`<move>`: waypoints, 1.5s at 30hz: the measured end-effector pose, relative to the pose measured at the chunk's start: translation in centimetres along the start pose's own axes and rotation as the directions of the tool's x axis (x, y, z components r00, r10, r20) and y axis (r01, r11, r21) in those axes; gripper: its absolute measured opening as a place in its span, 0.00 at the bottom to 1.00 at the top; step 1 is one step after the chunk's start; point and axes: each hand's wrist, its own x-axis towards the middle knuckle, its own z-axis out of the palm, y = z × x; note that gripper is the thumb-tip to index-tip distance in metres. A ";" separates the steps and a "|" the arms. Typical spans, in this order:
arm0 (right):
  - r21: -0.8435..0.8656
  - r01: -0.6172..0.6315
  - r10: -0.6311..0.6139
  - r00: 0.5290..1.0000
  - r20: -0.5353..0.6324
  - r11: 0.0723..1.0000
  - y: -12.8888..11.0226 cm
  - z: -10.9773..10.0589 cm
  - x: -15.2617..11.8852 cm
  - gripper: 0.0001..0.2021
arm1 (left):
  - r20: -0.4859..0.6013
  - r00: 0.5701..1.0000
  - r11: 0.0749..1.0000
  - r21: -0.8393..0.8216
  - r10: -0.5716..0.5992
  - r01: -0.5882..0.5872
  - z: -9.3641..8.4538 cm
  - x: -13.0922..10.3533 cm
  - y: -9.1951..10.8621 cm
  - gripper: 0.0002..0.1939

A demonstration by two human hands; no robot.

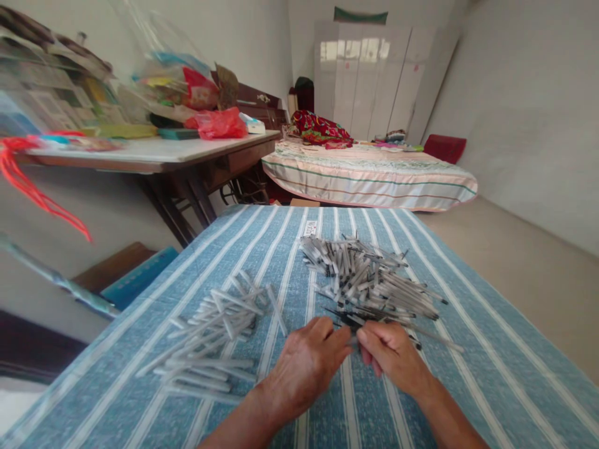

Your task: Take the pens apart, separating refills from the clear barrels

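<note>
On a blue-and-white striped cloth [322, 399], my left hand [311, 358] and my right hand [393, 355] meet just in front of a large pile of pen parts [365, 280]. Both hands have their fingers closed, and a small pale piece shows blurred between their fingertips; which hand grips it is hard to make out. Thin dark refills or rods lie just beyond the fingers. The pile holds clear tubes with black ends. To the left of my left hand lies a looser heap of whitish tubes [219, 337]. A small printed label [309, 228] rests behind the large pile.
A side table [187, 156] on the left bears a red plastic bag [222, 123] and other bags. Beyond the cloth stands a bed [374, 171] before a white wardrobe [365, 87]. A blue object [138, 277] sits low at the left edge.
</note>
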 end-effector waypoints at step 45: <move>0.245 -0.253 0.218 0.963 0.161 0.936 1.6 0.9 0.5 0.17 | 0.048 0.991 0.944 -0.302 -0.124 0.133 0.9 -0.6 -1.9 0.08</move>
